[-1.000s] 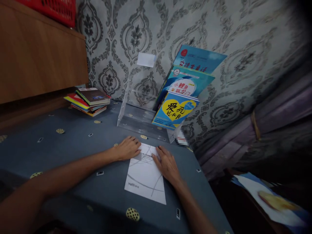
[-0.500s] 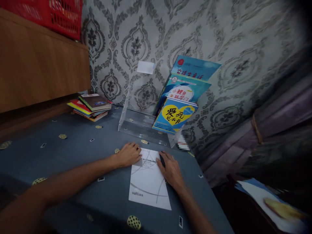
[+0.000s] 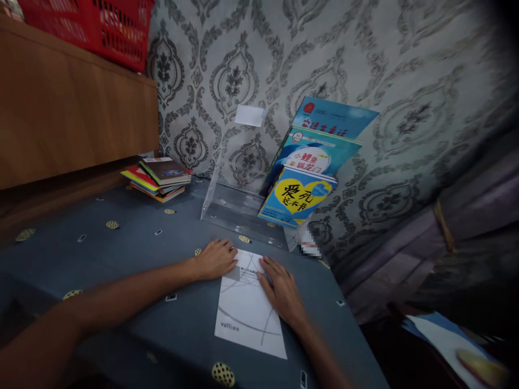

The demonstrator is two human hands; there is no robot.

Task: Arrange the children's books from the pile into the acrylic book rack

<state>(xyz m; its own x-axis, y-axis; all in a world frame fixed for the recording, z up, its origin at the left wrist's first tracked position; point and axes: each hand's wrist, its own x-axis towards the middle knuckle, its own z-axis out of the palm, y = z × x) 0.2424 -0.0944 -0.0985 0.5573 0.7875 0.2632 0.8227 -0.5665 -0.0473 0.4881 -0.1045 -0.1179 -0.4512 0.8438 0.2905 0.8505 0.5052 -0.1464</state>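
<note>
A white booklet (image 3: 249, 310) with grey curved lines lies flat on the dark patterned tablecloth (image 3: 133, 254). My left hand (image 3: 215, 259) rests at its upper left corner, fingers lying flat and a little bent. On the upper right edge lies my right hand (image 3: 281, 286), its fingers stretched over the paper. Neither hand grips anything. Behind the booklet stands a clear acrylic rack (image 3: 243, 224). Its right side holds several upright books, with a blue and yellow one (image 3: 295, 197) in front and a teal one (image 3: 320, 154) behind it.
A stack of books (image 3: 162, 178) lies at the back left, beside a wooden cabinet (image 3: 77, 102) with a red basket (image 3: 121, 35) on top. A patterned wall rises behind the rack. Papers (image 3: 446, 340) and a curtain (image 3: 405, 243) are at the right.
My right hand's fingers have spread flatter over the booklet's upper right edge. The whole view has shifted slightly; the booklet and rack otherwise look the same.
</note>
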